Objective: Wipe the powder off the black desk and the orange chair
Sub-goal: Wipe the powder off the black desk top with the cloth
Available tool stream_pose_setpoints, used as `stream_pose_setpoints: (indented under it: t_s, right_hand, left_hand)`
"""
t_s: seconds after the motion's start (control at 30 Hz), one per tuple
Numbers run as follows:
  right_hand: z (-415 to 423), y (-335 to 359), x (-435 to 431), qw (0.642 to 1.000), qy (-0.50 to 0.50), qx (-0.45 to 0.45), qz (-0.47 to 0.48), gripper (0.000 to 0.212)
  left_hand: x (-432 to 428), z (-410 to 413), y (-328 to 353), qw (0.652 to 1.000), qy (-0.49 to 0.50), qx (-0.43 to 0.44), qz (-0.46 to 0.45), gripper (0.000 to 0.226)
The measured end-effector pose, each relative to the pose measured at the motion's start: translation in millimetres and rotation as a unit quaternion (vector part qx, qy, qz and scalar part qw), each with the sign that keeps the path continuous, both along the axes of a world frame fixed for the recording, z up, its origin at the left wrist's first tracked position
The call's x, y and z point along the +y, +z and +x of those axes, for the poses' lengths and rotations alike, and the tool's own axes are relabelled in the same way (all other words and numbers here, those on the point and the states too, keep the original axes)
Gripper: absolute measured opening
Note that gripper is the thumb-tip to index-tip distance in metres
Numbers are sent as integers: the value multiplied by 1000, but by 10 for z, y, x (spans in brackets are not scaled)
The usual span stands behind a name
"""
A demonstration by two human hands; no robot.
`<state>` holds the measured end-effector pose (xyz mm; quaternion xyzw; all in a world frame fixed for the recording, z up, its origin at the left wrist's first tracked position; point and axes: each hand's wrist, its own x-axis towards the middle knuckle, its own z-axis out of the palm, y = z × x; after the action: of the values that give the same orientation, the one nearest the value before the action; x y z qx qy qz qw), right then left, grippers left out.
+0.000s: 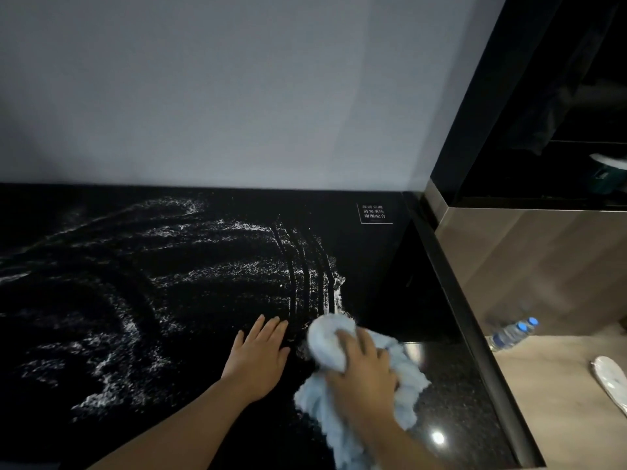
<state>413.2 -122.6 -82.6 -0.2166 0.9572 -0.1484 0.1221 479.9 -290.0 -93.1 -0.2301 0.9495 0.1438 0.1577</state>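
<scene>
a black desk (101, 334) is streaked with white powder (210, 276); a blue cloth (325, 344) is clutched by the right hand (363, 378), while the left hand (259, 354) is laid flat, fingers straight and together.

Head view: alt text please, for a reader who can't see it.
A right hand grips a blue cloth on a black desk streaked with white powder; the left hand rests flat beside it. Water bottles lie at lower right.

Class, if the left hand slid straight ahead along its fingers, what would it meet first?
The left hand would first meet streaked white powder on the black desk, then probably the wall.
</scene>
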Motion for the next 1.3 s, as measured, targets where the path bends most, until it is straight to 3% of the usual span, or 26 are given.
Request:
stream_pose_setpoints:
  t_s: [0.07, 0.2, 0.27, 0.37, 0.5, 0.63, 0.87, 1.1, 1.3]
  right_hand:
    - [-207, 26, 148, 997, -65, 28, -16, 58]
    - [-422, -5, 441, 980, -182, 22, 78, 61]
    - [-273, -28, 269, 987, -132, 16, 85, 64]
    - [-59, -52, -49, 1000, -22, 6, -16, 61]
    - [-354, 147, -46, 986, -84, 27, -142, 56]
    - [-957, 322, 19, 981, -112, 20, -157, 52]
    - [-1771, 418, -439, 978, -67, 11, -197, 50]
    - [-2534, 339, -986, 988, -9, 55, -143, 45]
    - [-2959, 244, -1386, 986, 121, 112, -37, 52]
  left_hand:
    - [-84, 40, 20, 1000, -3, 1, 9, 55]
    - [-210, 45, 46, 1000, -1, 3, 24, 55]
    - [-240, 33, 32, 1000, -6, 4, 26, 54]
    - [-261, -4, 12, 1000, -21, 7, 20, 53]
    - [-334, -153, 41, 999, -40, 14, 10, 52]
    - [-501, -398, 117, 999, -40, 13, 6, 52]
    - [-877, -908, 193, 1000, 21, 1, -24, 54]
    - [-1203, -1290, 71, 973, 210, -76, -61, 60]
    - [-1356, -1373, -34, 969, 231, -89, -15, 64]
